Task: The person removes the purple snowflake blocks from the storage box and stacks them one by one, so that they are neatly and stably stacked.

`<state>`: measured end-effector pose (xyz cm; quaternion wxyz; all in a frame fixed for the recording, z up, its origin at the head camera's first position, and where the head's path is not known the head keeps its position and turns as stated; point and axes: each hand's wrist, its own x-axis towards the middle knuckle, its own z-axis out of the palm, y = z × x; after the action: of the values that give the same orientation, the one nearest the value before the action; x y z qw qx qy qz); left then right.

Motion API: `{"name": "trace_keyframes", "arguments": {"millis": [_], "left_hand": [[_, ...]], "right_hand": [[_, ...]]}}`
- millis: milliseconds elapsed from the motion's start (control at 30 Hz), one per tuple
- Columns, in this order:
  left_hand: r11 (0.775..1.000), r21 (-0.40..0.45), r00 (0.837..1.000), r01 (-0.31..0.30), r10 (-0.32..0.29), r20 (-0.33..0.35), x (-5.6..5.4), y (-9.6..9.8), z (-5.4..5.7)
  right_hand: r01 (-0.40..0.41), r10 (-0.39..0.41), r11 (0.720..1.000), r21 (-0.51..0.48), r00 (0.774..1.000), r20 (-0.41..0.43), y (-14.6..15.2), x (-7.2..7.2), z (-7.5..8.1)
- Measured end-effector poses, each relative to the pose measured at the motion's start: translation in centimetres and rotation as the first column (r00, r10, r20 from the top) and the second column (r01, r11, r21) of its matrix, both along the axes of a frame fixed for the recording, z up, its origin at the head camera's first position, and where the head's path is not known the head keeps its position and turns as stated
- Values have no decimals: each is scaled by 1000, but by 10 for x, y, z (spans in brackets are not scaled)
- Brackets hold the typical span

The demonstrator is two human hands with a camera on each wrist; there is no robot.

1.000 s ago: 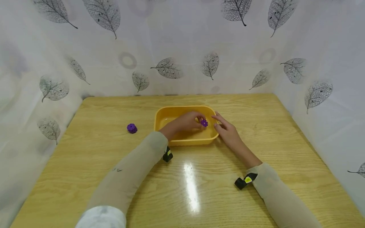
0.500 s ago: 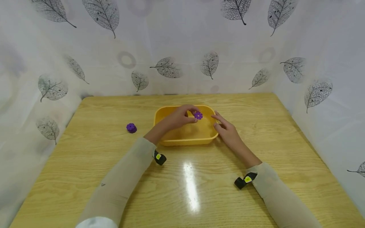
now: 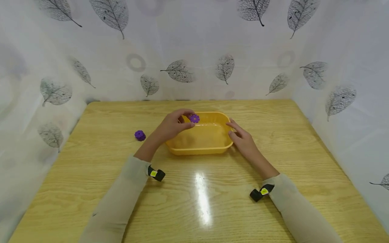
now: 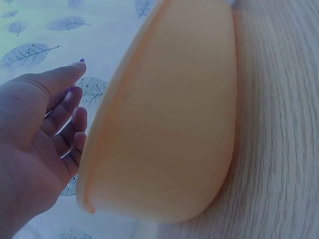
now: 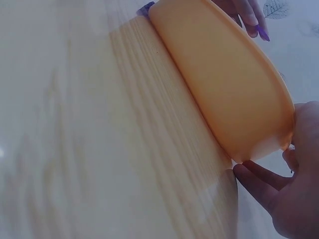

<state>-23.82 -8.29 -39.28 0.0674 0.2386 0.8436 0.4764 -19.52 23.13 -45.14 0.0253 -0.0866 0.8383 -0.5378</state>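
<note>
My left hand [image 3: 171, 126] pinches a purple flower-shaped plastic disc [image 3: 195, 118] between thumb and fingers. It is held above the left part of a yellow plastic basin [image 3: 202, 151]. In the left wrist view the disc is mostly hidden behind the fingers, and the basin's outer wall [image 4: 174, 114] fills the middle. My right hand [image 3: 243, 140] grips the basin's right end, with thumb and index finger at the rim. In the right wrist view its lower fingertips [image 5: 241, 169] touch the basin near its base.
A small stack of purple flower-shaped discs [image 3: 140, 135] lies on the wooden table [image 3: 231, 209], left of the basin. A white curtain with a leaf print [image 3: 194, 44] hangs behind the table and along both sides.
My left hand has risen from inside the basin and moved left, carrying the purple disc with it. The right hand stays at the basin's right end, and the basin has hardly moved.
</note>
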Motion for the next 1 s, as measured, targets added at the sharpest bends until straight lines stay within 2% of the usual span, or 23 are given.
{"name": "trace_keyframes", "arguments": {"millis": [200, 467, 667, 833, 1000], "left_hand": [[999, 2, 999, -41, 41, -6, 3, -22, -1], [992, -13, 992, -124, 123, -15, 6, -52, 3], [981, -30, 982, -189, 189, -5, 10, -76, -2], [969, -77, 972, -235, 235, -8, 14, -96, -6], [953, -110, 959, -282, 283, -3, 19, -118, -6]], "right_hand": [[-5, 5, 1000, -16, 1000, 3, -2, 1, 2], [-4, 4, 1000, -17, 999, -38, -3, 3, 4], [14, -13, 1000, 13, 1000, -24, -4, 3, 4], [38, -37, 999, 28, 999, -16, -4, 2, 4], [52, -51, 998, 40, 998, -26, -4, 3, 5]]}}
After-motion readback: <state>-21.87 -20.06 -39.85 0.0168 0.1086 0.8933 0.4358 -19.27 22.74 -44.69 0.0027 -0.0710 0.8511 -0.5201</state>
